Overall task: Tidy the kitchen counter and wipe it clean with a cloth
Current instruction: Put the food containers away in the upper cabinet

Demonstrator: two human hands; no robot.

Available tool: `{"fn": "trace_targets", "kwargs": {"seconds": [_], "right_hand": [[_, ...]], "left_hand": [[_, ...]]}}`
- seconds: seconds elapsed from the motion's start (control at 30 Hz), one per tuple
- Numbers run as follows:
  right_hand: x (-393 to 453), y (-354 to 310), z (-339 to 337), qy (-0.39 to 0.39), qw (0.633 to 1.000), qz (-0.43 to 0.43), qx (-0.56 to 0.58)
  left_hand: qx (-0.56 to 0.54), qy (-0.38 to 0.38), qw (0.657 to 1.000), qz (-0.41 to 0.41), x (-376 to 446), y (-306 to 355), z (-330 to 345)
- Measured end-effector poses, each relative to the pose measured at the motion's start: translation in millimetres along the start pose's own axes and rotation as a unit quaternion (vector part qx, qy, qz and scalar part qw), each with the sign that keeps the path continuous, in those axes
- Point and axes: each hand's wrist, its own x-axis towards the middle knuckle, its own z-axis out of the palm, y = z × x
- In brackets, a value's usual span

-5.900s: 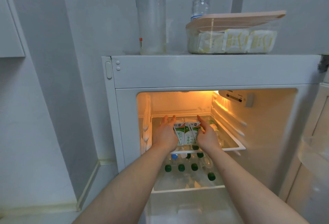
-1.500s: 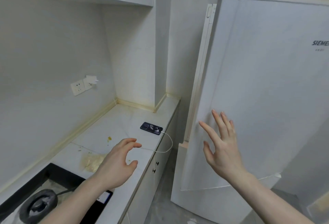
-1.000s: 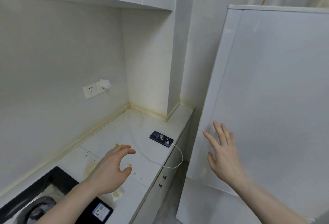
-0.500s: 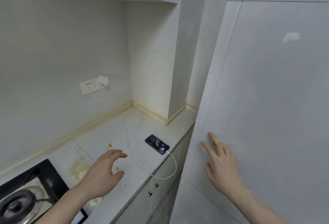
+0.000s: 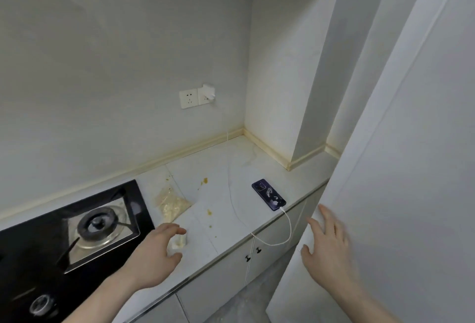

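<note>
White stone desk (image 5: 231, 230) runs from the black hob (image 5: 77, 232) at the left to the fridge door (image 5: 411, 168) at the right, and the mess to be cleared sits between them: a pale, crumbly spill (image 5: 172, 204) just right of the hob, yellow flecks (image 5: 204, 181) farther back, and a small white scrap (image 5: 179, 241) near the front edge. The left hand (image 5: 154, 256) hovers right over that scrap, fingers loosely curled with thumb and forefinger apart, gripping nothing; it is plainly the nearer hand to scrap and spill alike, both lying just beyond its fingertips toward the wall. The right hand (image 5: 329, 250) is spread flat, fingers straight, at the fridge door, well apart from the mess. A dark phone (image 5: 268, 195) lies farther right, its long axis slanting from far-left to near-right, with a white cable (image 5: 285, 235) looping off the desk edge. No cloth is in view, so wiping likely waits on fetching one.
</note>
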Motion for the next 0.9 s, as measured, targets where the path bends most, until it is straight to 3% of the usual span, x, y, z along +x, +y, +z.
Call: {"fn": "trace_targets", "kwargs": {"seconds": [0.17,0.4,0.63,0.9], "right_hand": [[-21,-41,49,-0.123,0.989,-0.045,0.068],[-59,-143,81,-0.278,0.930,-0.182,0.157],[-73,-221,96,-0.328,0.897,-0.251,0.158],[-89,-257,117,-0.391,0.857,-0.313,0.120]], "left_hand": [[-0.001,0.001,0.997,-0.074,-52,-52,-3],[-0.015,0.032,0.989,-0.143,-118,-97,-6],[-0.041,0.076,0.976,-0.198,-178,-133,-11],[-0.064,0.089,0.962,-0.250,-223,-155,9]]}}
